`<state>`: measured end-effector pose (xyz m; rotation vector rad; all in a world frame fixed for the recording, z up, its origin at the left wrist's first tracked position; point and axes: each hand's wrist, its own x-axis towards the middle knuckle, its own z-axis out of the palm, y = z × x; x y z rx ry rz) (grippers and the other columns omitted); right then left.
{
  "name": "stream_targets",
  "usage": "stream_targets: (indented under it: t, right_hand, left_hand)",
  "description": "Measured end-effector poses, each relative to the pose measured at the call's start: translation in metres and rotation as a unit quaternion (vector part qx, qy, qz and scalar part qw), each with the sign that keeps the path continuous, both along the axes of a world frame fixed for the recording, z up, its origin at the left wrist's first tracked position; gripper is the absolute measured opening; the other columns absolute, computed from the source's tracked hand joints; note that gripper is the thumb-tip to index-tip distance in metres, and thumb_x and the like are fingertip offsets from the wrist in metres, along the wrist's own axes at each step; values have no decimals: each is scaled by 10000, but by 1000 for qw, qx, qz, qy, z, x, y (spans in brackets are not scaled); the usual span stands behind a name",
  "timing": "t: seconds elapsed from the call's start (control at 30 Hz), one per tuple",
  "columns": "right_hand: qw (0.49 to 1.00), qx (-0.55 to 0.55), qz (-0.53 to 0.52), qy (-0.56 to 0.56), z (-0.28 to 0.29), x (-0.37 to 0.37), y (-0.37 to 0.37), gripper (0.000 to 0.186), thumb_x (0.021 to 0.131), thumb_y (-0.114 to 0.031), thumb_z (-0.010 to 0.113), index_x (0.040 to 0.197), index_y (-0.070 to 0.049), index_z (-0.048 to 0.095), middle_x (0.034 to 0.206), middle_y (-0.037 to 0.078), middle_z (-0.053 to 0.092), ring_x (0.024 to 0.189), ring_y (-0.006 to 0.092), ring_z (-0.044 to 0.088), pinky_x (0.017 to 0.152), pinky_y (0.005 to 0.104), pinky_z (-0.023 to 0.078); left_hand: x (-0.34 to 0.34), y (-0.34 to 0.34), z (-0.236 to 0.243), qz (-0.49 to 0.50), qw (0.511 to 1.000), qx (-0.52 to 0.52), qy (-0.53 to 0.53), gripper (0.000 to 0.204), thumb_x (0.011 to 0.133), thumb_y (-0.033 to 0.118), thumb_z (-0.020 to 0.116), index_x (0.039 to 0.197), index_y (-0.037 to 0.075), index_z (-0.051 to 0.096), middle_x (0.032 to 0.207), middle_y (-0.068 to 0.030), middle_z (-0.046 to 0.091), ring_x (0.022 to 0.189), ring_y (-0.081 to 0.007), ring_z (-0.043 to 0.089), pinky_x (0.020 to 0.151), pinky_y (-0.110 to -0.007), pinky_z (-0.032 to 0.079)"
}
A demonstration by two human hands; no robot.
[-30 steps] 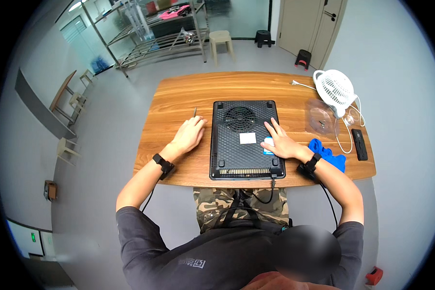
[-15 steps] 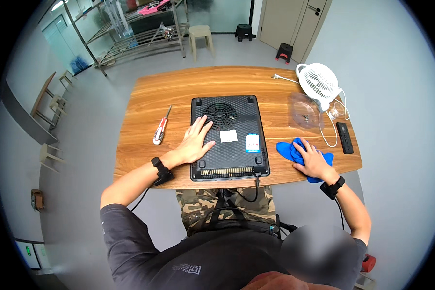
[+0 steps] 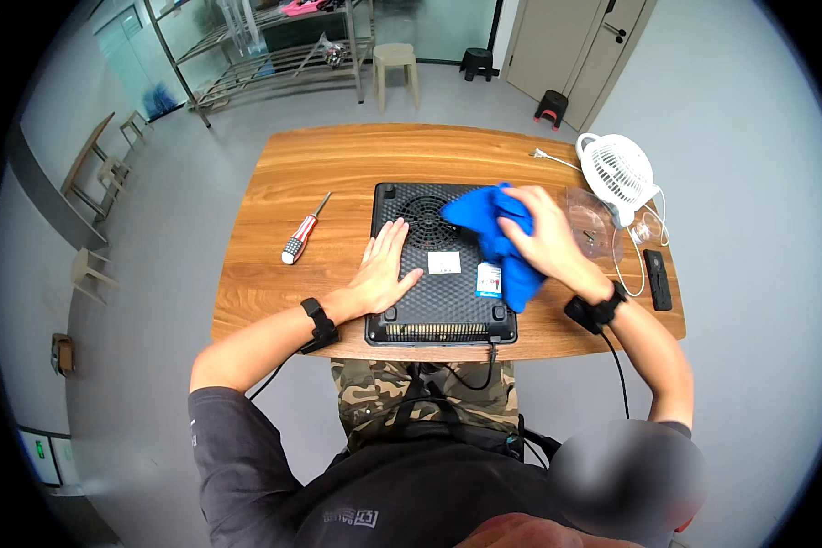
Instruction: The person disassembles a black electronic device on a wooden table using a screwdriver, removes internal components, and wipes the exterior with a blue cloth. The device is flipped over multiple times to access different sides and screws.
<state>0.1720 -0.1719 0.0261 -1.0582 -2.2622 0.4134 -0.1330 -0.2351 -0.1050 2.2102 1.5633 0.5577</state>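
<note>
A black induction cooker (image 3: 416, 297) lies upside down on the wooden table, its round fan grille, rubber feet and two labels facing up. My left hand (image 3: 385, 274) rests flat on its left side, fingers stretched out and holding nothing. In my right hand (image 3: 548, 236) is a bunched blue cloth (image 3: 498, 239), held over the cooker's right side and covering its far right corner. Part of the cloth hangs down past the right edge. A screwdriver (image 3: 305, 230) with a red and white handle lies to the left of the cooker.
On the table's right are a white fan (image 3: 617, 172) with its cable, a clear plastic tray (image 3: 579, 203) holding small screws, and a black flat bar-shaped object (image 3: 657, 279). A black power cord (image 3: 491, 365) drops from the cooker over the near edge (image 3: 274, 350).
My right hand has picked the blue cloth up off the table and carried it left onto the cooker. My left hand stays flat on the cooker. The view has shifted slightly.
</note>
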Motion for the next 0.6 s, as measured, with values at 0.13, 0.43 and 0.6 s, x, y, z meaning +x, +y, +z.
stream_targets:
  t: [0.13,0.43,0.6]
  right_hand:
    - [992,-14,117,-36,-42,-51,17,568,945,-266,693,1439,-44,522,1418,218,533,1316,383,544,1081,436,480]
    - [950,77,225,-203,-80,-51,11,591,893,-409,723,1404,-134,615,1602,155,442,1424,397,464,1107,510,409]
    - [946,83,213,-229,-80,-60,14,672,911,-432,675,1485,-119,520,1626,145,410,1431,364,464,1028,494,415]
  left_hand:
    - [-1,1,-6,15,1000,4,-11,864,991,427,600,1590,-37,185,1661,-302,169,1580,-423,88,1270,-556,137]
    - [2,1,-19,19,998,36,-49,801,930,355,666,1530,-28,299,1639,-279,237,1570,-414,141,1266,-562,152]
    - [3,-1,-16,25,998,47,-26,756,929,327,683,1503,-21,337,1610,-273,279,1554,-441,169,1256,-575,181]
